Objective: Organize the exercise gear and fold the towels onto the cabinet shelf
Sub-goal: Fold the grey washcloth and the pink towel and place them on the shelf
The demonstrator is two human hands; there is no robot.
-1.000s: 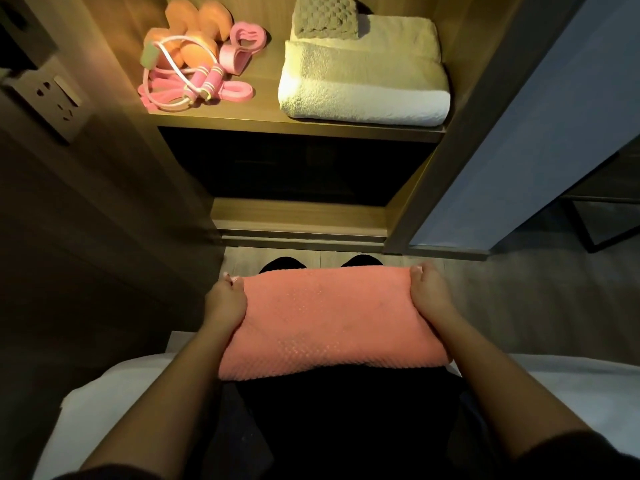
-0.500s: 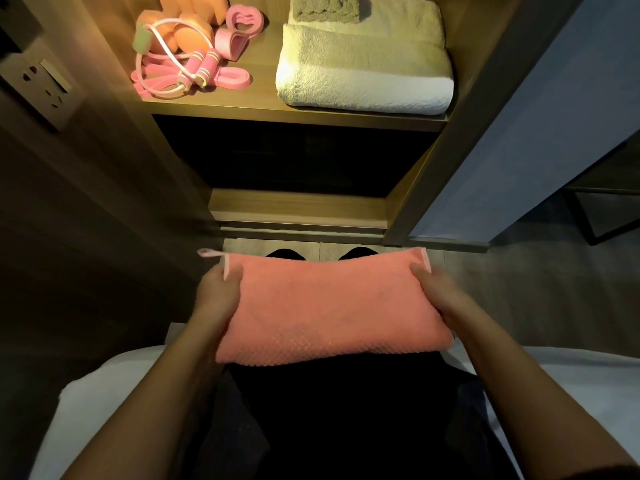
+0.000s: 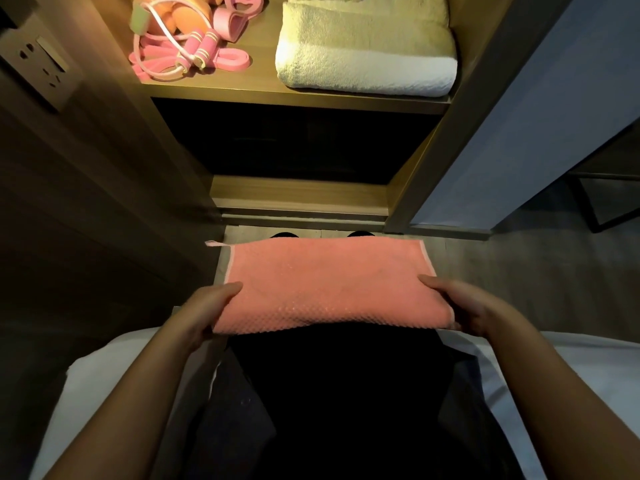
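A folded pink towel [image 3: 325, 285] lies across my lap in front of the cabinet. My left hand [image 3: 204, 310] holds its near left end, thumb on top. My right hand [image 3: 460, 306] holds the near right end the same way. Up on the lit cabinet shelf [image 3: 294, 98] a folded cream towel [image 3: 367, 53] sits at the right. At the shelf's left lie a pink jump rope [image 3: 180, 53], a pink band [image 3: 232, 62], a pink grip trainer [image 3: 239, 8] and orange dumbbells [image 3: 180, 15], partly cut off by the frame's top.
A lower cabinet ledge [image 3: 301, 199] runs just beyond my knees, with a dark opening above it. A wall socket [image 3: 38, 64] is at the left, a grey door panel [image 3: 554, 116] at the right. White bedding [image 3: 86, 393] lies under me.
Both hands slid from the towel's far corners back to its near ends. The far edge now lies flat and uncovered, and the view has dropped lower on the shelf.
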